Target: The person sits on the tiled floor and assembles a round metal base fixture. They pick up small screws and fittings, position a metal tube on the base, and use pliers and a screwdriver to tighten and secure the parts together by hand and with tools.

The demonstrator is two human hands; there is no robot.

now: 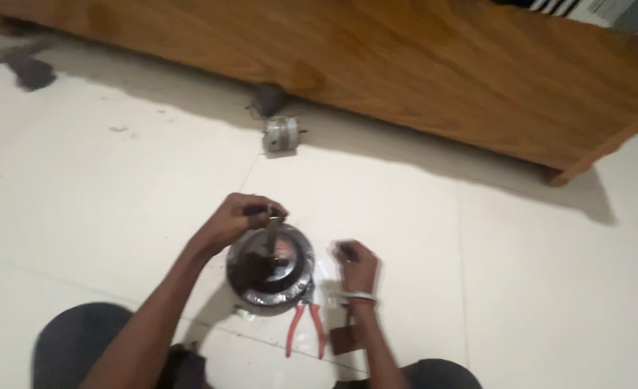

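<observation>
A round dark metal motor housing (270,272) sits on the white tiled floor between my knees. My left hand (234,220) is shut on a dark-handled tool (272,225) that stands upright on the housing's centre. My right hand (357,264), with a bracelet at the wrist, hovers just right of the housing with fingers pinched on something small and blurred. Red-handled pliers (304,328) lie on the floor against the housing's lower right side.
A small silver motor (281,134) lies farther out near a wooden furniture base (420,65). A dark lump (267,99) rests beside it. A small brown flat piece (346,338) lies by my right wrist. Another dark object (30,70) is at far left.
</observation>
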